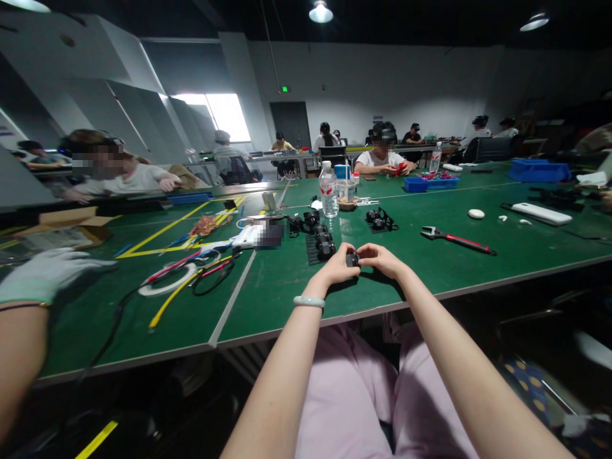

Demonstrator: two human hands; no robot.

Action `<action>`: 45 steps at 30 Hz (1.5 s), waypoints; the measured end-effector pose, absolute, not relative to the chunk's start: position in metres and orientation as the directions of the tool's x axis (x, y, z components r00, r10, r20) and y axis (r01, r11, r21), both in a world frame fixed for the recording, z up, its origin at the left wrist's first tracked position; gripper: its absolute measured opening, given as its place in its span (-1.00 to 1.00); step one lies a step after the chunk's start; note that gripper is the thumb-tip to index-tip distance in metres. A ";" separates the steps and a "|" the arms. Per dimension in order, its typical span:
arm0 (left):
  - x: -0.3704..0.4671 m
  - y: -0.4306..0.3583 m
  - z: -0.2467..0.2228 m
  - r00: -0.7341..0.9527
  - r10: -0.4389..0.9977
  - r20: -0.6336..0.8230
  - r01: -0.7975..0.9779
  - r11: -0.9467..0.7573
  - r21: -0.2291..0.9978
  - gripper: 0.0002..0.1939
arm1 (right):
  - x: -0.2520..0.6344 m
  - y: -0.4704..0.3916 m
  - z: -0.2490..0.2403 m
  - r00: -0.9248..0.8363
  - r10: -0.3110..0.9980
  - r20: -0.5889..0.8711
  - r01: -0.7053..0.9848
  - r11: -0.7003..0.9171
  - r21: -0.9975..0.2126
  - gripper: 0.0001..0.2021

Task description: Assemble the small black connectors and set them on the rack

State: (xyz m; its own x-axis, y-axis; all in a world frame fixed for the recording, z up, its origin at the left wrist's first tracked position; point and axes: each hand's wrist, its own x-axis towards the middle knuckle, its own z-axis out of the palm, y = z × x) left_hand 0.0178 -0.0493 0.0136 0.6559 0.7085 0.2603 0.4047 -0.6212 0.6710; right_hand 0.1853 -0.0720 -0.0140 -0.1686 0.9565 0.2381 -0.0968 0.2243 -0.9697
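A bare left hand (pixel 338 266) and bare right hand (pixel 381 259) pinched a small, black, blocky part (pixel 352 259) near centre frame, apparently mid-adjustment, with steady control seemingly called for next.

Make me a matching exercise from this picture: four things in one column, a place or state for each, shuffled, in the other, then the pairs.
Things:
1. small black part
2. wrench
3. bracelet
4. nearest water bottle

Places or states:
A. standing upright
B. around the left wrist
C. between the left hand and right hand
D. lying flat, with a red and black handle

Pairs: 1-C, 2-D, 3-B, 4-A
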 end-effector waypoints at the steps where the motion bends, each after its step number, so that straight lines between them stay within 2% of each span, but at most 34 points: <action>1: 0.018 -0.049 0.014 0.658 0.708 0.257 0.404 -0.620 0.673 -0.55 | 0.185 -0.072 -0.014 -0.168 0.956 0.240 -0.093 0.227 -0.970 -0.66; 13: 0.017 -0.046 0.012 0.658 0.708 0.257 0.403 -0.619 0.675 -0.53 | 0.187 -0.068 -0.018 -0.156 0.949 0.274 -0.038 0.272 -0.962 -0.69; 23: 0.018 -0.048 0.013 0.665 0.702 0.257 0.398 -0.623 0.673 -0.54 | 0.188 -0.070 -0.016 -0.136 0.953 0.269 0.090 0.283 -0.955 -0.73; 32: 0.018 -0.048 0.013 0.670 0.696 0.256 0.395 -0.628 0.671 -0.54 | 0.187 -0.072 -0.015 -0.132 0.948 0.288 0.138 0.305 -0.942 -0.73; 37: 0.018 -0.044 0.009 0.682 0.681 0.268 0.384 -0.645 0.661 -0.54 | 0.187 -0.070 -0.017 -0.145 0.944 0.296 0.066 0.308 -0.949 -0.75; 41: 0.019 -0.041 0.006 0.679 0.675 0.289 0.383 -0.662 0.644 -0.53 | 0.189 -0.068 -0.020 -0.171 0.941 0.291 -0.048 0.287 -0.957 -0.65; 45: 0.019 -0.041 0.007 0.678 0.673 0.296 0.385 -0.669 0.636 -0.54 | 0.190 -0.068 -0.021 -0.216 0.922 0.322 -0.080 0.312 -0.947 -0.59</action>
State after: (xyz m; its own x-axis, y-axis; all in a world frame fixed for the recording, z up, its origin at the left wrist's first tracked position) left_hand 0.0188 -0.0415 0.0067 0.6782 0.6725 0.2963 0.3850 -0.6685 0.6363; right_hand 0.1897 -0.0678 -0.0206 -0.2165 0.9217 0.3219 -0.0796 0.3120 -0.9468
